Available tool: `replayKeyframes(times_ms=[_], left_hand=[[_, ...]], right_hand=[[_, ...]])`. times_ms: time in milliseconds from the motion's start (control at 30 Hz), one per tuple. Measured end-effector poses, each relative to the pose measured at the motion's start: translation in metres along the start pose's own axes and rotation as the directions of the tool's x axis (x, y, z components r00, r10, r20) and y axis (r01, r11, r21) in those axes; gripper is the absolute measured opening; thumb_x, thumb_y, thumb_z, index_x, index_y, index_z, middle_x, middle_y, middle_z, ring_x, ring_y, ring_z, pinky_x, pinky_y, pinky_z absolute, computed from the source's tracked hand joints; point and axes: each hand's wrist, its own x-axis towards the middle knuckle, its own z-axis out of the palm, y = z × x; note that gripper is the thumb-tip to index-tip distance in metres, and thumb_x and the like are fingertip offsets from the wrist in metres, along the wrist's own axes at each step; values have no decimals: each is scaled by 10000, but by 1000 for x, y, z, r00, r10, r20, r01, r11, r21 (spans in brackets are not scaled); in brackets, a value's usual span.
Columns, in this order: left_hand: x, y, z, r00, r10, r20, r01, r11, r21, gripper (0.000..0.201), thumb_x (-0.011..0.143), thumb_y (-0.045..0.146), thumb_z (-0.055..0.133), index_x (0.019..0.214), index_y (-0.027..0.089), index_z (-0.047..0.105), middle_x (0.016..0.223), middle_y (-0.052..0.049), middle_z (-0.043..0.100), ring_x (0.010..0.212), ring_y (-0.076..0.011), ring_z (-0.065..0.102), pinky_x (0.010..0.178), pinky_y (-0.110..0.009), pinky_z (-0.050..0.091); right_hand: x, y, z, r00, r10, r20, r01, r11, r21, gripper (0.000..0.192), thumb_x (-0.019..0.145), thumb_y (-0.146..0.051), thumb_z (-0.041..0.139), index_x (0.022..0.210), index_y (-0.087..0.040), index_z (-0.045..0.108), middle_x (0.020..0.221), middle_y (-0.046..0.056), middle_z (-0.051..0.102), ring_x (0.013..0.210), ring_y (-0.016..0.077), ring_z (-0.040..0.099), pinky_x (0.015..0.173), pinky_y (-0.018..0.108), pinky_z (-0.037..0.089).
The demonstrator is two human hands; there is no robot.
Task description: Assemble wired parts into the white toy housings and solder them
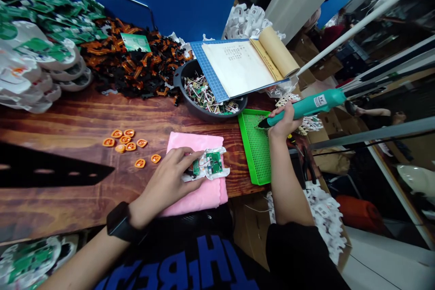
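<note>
My left hand [176, 172] is closed around a white plastic shell [222, 172] with a green circuit board [214, 163] in it. The shell lies on a folded pink cloth [199, 197]. Over the green perforated tray [253, 163], my right hand [287, 120] is wrapped round a teal electric screwdriver [311, 103]. Its dark tip points down and left into the tray, where small parts too tiny to make out lie near it. Several orange plastic pieces [130, 146] are scattered on the wooden table left of the cloth.
Behind the cloth stands a dark bowl [207, 115] of wired parts, with a blue clipboard [217, 88] resting across it. Black-and-orange parts [136, 70] are heaped at the back, beside stacked white shells [30, 72]. A black slotted bar [50, 167] juts in from the left.
</note>
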Motion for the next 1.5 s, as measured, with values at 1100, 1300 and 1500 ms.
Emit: replayKeyframes(times_ms=[1100,1300,1500], left_hand=[[0,8,-4,991,-119,60,123,990,-67,450,789,398,665,1149,166,530,1038,-101,573,961,-260,545,854,-411,467],[-2,7,-3,995,-90,50,92,995,-43,483,785,392,680,1172,157,511,1032,-96,558,940,-249,531,837,-394,464],[-2,6,-1,995,-83,48,86,995,-52,505,782,389,683,1191,151,507,1040,-99,556,965,-258,527,843,-401,464]], right_hand=[[-77,-108,21,952,253,174,-284,941,185,172,742,-327,535,854,-215,467,517,-93,386,419,81,401,441,233,376],[-139,-117,51,851,328,409,-435,878,200,194,750,-294,572,902,-229,471,511,-95,425,408,85,416,446,236,387],[-152,-108,61,832,304,464,-428,884,187,173,763,-279,572,901,-238,477,513,-98,423,414,81,423,452,234,393]])
